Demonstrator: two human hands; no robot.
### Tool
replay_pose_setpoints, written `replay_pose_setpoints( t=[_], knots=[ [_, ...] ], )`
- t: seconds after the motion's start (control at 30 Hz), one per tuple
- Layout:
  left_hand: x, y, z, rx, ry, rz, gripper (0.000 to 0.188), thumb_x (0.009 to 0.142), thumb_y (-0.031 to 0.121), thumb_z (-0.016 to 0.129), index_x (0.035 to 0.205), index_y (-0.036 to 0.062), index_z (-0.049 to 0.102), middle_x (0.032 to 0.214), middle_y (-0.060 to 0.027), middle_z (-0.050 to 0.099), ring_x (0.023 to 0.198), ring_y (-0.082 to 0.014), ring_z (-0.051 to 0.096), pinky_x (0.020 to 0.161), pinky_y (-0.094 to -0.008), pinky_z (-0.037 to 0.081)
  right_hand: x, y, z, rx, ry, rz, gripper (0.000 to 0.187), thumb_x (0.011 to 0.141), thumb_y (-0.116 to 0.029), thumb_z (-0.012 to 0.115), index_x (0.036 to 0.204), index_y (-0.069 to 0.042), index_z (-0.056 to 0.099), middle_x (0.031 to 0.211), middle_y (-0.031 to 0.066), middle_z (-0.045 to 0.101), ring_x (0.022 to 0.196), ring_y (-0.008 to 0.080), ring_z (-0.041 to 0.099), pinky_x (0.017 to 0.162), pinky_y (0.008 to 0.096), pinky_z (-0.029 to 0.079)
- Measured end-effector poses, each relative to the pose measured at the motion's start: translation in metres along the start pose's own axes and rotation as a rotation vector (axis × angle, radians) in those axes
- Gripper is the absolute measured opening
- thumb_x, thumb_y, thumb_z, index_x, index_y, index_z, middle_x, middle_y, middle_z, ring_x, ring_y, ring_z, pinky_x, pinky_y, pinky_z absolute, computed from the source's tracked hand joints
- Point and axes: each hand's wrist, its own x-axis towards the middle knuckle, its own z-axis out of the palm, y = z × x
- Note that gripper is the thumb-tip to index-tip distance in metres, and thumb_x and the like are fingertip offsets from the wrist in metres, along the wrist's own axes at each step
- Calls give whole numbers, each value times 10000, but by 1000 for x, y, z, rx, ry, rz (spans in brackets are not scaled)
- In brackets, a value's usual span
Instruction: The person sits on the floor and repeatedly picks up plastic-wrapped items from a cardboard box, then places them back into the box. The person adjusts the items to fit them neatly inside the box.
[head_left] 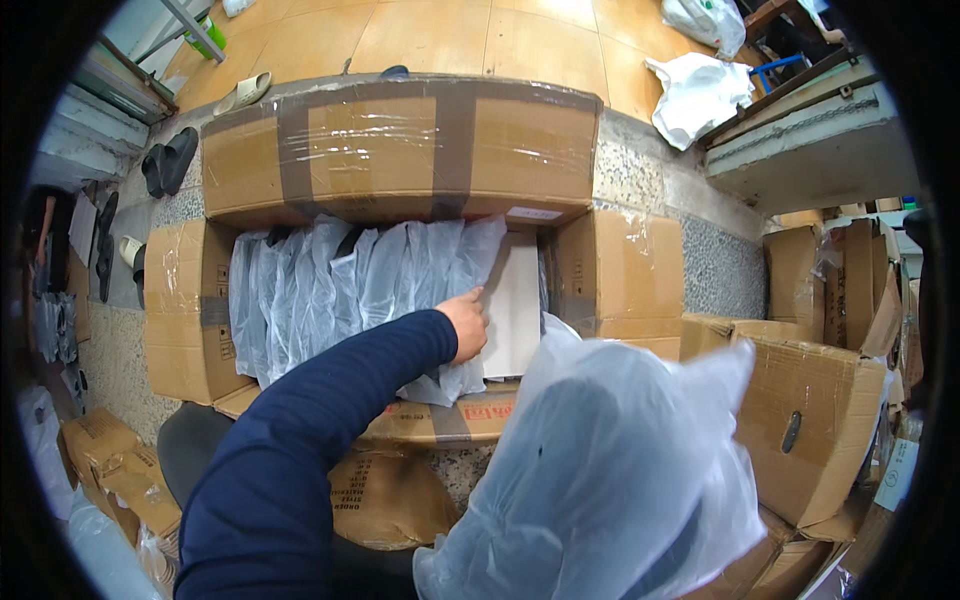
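My left hand [466, 325] reaches into an open cardboard box [355, 150] and rests against the right end of a row of bagged items. One finger stretches toward the far side; the others are partly hidden. Several translucent plastic bags [385, 275] stand packed side by side in the box, with dark shapes dimly showing inside. Right of them is a plain whitish panel [512, 305]. In the foreground, close to the camera, a large translucent plastic bag [600, 470] hangs with a rounded greyish thing inside. My right hand does not show.
More cardboard boxes [800, 420] stand on the right. Dark slippers [172, 160] and a pale clog [244, 93] lie on the floor at the left. White plastic bags [700, 95] lie at the far right. Under my arm sits a brown carton [385, 500].
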Motion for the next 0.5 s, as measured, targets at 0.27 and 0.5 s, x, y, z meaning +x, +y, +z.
replay_pose_setpoints(
  t=[0.27,0.5],
  knots=[
    [-34,-20,-1,-96,129,109,348,856,342,609,1109,138,733,1263,-45,637,1274,-247,497,1194,-549,169,-68,18,-36,461,-180,176,429,1027,-285,488,1269,59,573,1179,157,654,1124,226,596,975,349,461],
    [-1,0,5,-12,-130,-146,422,910,318,492,1219,109,690,1381,-104,579,1332,-276,473,1165,-613,149,-127,37,-4,610,123,248,559,1053,-366,447,1357,102,480,1327,215,569,1247,241,540,1049,354,405]
  ],
)
